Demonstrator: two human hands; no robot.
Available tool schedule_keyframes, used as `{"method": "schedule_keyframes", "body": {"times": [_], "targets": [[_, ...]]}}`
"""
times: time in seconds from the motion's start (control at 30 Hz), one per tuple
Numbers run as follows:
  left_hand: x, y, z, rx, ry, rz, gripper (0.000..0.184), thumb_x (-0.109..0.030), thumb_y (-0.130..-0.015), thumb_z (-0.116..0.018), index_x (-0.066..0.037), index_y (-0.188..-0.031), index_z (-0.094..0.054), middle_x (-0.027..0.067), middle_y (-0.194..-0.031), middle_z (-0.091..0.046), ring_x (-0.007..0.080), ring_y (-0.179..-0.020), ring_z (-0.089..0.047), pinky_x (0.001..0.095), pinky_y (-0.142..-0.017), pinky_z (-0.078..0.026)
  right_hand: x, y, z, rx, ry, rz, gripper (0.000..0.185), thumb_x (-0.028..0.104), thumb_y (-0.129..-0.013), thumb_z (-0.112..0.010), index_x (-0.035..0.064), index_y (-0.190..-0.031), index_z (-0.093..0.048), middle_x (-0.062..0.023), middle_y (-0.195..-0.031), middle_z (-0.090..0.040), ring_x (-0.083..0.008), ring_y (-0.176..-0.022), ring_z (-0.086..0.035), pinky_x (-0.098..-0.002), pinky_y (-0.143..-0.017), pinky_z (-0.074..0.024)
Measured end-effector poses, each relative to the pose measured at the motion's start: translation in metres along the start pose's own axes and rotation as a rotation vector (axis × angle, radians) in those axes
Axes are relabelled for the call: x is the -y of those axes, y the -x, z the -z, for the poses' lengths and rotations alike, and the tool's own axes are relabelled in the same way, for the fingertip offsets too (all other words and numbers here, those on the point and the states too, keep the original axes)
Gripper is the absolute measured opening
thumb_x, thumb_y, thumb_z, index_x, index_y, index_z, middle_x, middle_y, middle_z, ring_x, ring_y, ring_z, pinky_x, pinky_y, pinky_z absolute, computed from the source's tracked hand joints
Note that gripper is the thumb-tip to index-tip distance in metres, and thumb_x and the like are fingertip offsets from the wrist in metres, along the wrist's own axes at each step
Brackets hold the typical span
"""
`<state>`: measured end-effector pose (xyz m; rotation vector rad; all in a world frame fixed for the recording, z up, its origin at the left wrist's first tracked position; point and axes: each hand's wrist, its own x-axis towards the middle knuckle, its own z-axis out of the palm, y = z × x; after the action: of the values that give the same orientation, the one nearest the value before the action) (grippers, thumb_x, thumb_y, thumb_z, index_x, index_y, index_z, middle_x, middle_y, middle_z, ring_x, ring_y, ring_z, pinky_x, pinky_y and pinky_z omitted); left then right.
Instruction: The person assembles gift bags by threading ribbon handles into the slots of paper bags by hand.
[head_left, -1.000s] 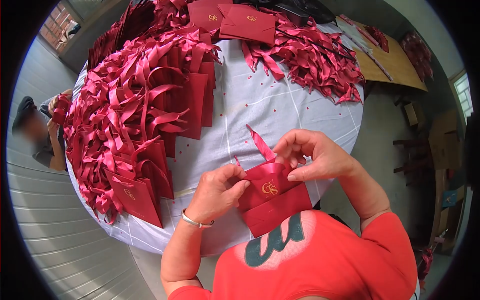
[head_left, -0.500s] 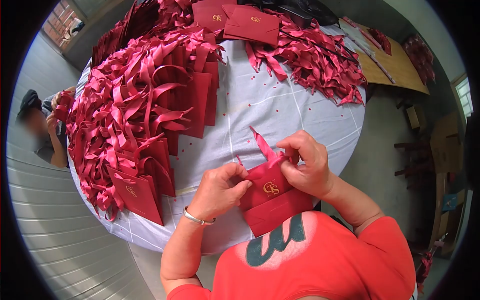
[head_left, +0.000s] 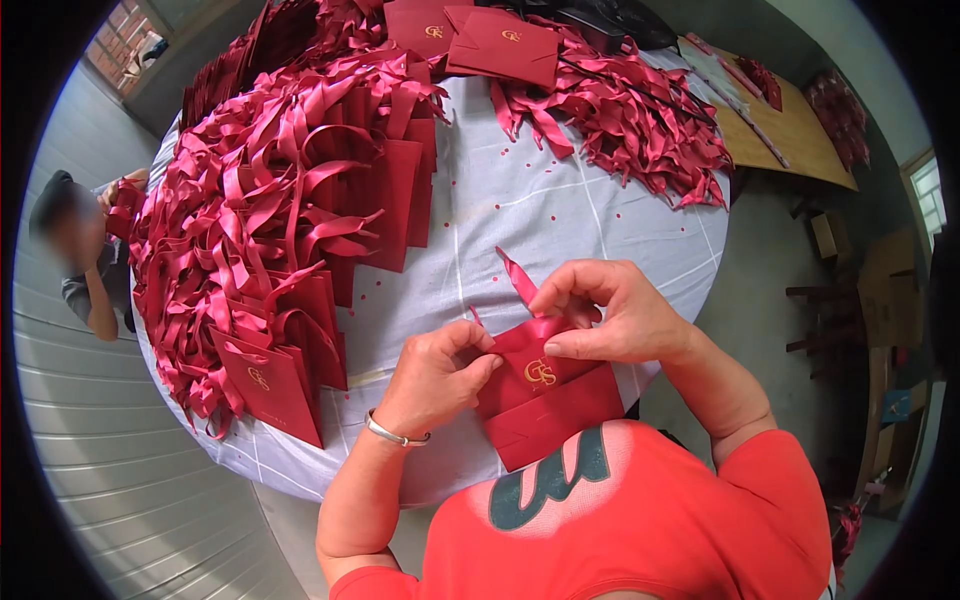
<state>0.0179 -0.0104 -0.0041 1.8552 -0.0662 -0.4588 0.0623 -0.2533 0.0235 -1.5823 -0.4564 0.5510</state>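
The left hand [head_left: 432, 380] had its thumb and forefinger pinched at the upper left edge of the red paper bag [head_left: 548, 400], which lay on the cloth-covered table [head_left: 520, 240] close to the person's shirt [head_left: 640, 510]. The right hand [head_left: 625, 315] was curled narrow around the ribbon [head_left: 518, 280] at the bag's upper right, though whether its fingertips gripped it I could not tell, and ribboned bags [head_left: 270, 210] stood packed to the left

Bags [head_left: 548, 410] and ribbons [head_left: 640, 130], perhaps dozens each
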Motion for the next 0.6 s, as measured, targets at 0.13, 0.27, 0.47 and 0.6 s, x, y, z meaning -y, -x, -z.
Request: {"method": "schedule_keyframes", "body": {"times": [0.13, 0.27, 0.47, 0.6], "targets": [[0.0, 0.0, -0.001, -0.019, -0.02, -0.023, 0.011, -0.007, -0.085, -0.07, 0.001, -0.09, -0.065, 0.0055, -0.064, -0.065, 0.0098, -0.05, -0.061, 0.0275, -0.048, -0.048, 0.006, -0.012, 0.0, 0.122, -0.082, -0.08, 0.03, 0.007, -0.08, -0.08, 0.0002, -0.105, -0.067, 0.0035, -0.083, -0.063, -0.0008, -0.067, -0.051, -0.0181, -0.059, -0.0419], [0.008, -0.002, -0.002, -0.056, -0.018, -0.113, 0.01, -0.006, -0.084, -0.068, 0.001, -0.09, -0.066, 0.0062, -0.066, -0.066, 0.0109, -0.049, -0.062, 0.0277, -0.049, -0.049, 0.018, -0.015, -0.007, 0.238, 0.235, -0.231, 0.02, 0.009, -0.084, -0.076, -0.0012, -0.099, -0.069, 0.0004, -0.074, -0.065, -0.0043, -0.068, -0.059, -0.0218, -0.059, -0.0471], [0.007, -0.002, -0.003, -0.093, -0.051, -0.162, 0.009, -0.006, -0.084, -0.067, 0.0, -0.09, -0.066, 0.008, -0.067, -0.067, 0.0112, -0.049, -0.061, 0.0287, -0.05, -0.049, 0.031, -0.002, -0.016, 0.232, 0.604, 0.028, 0.023, 0.022, -0.075, -0.082, 0.0045, -0.087, -0.072, -0.0077, -0.073, -0.067, -0.0172, -0.064, -0.066, -0.0305, -0.058, -0.0509], [0.008, -0.003, -0.003, -0.071, -0.031, -0.066, 0.01, -0.006, -0.083, -0.067, 0.0, -0.09, -0.065, 0.0108, -0.069, -0.067, 0.0159, -0.052, -0.063, 0.0309, -0.053, -0.05, 0.019, 0.004, -0.022, 0.125, 0.892, 0.324, 0.017, 0.013, -0.069, -0.079, 0.0062, -0.076, -0.066, -0.0063, -0.073, -0.063, -0.0253, -0.064, -0.064, -0.0362, -0.055, -0.05]]}}
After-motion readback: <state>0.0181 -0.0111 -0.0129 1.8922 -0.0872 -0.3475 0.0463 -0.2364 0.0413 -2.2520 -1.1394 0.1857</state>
